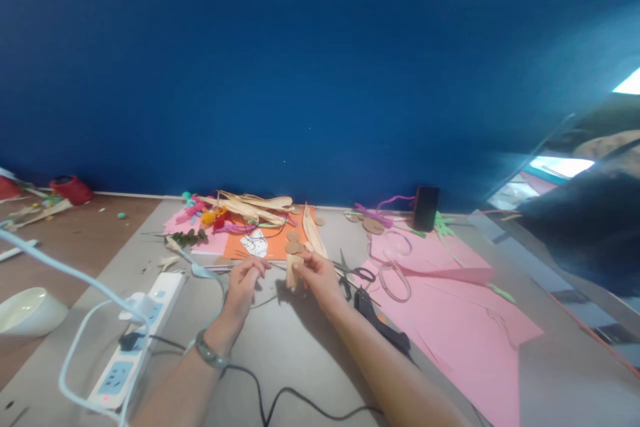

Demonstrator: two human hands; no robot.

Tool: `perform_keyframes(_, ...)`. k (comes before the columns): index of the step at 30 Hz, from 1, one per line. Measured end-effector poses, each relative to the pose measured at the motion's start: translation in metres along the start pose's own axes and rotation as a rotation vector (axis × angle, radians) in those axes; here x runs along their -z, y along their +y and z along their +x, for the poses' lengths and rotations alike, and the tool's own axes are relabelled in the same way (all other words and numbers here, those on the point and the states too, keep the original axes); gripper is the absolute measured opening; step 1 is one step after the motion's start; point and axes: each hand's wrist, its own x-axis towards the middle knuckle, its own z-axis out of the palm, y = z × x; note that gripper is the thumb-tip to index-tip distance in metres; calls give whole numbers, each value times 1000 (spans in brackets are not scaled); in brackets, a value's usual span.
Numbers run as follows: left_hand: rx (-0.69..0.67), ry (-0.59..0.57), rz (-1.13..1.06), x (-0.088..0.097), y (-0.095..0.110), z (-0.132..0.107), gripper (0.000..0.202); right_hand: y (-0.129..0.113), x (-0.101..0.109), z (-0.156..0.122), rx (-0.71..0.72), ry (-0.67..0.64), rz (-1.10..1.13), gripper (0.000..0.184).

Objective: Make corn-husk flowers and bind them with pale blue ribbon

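Small husk piece pinched in the right hand, with tools crowding close.

The right hand [323, 278] grips a pale husk strip [291, 273] between thumb and fingers. Three brown discs [293, 242] sit at its far end, just beyond the fingertips; whether they are fixed to it is unclear. The left hand [243, 278] is just to the left, its fingers bent towards the strip. A thin dark line shows by its fingertips, but I cannot tell whether they grasp it.

The strip looks thin, so a hard pinch could crease it; if the discs are loose, a tilt could drop them. Scissors [351, 271] lie open just right of the right fingers, and a sideways sweep of that hand could catch the blades. A black glue gun [380, 323] rests beyond them, beside the right forearm; if hot, it could burn an arm that drifts outward. Nearer the body than both hands, a black cable [325, 413] loops across the table [295, 353]; a forearm snagging it could jerk whatever it is attached to.
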Motion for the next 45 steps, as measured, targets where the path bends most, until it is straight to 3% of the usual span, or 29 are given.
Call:
perform_keyframes(7,110,-78,100,-8,-2,-3,16,-1,2,-1,33,8,-33,25)
perform_keyframes(11,160,-158,176,-12,1,-7,24,-1,2,-1,44,13,-50,23)
perform_keyframes(16,160,-81,195,-9,-7,-6,23,-3,2,-2,51,18,-69,22)
perform_keyframes(21,242,-10,84,-7,-15,0,40,-9,0,-4,88,6,-57,20)
perform_keyframes(26,216,-145,-75,-12,-6,1,30,-12,-7,-7,134,-64,-87,16)
perform_keyframes(31,347,-301,-235,-13,-2,-3,30,-11,-12,-8,79,-93,-98,20)
perform_keyframes(37,499,-341,-330,-10,-3,-2,34,-12,-6,-6,-5,-81,-48,22)
perform_keyframes(45,494,-379,-277,-1,-5,1,37,-15,-4,-6,-37,-79,-5,24)
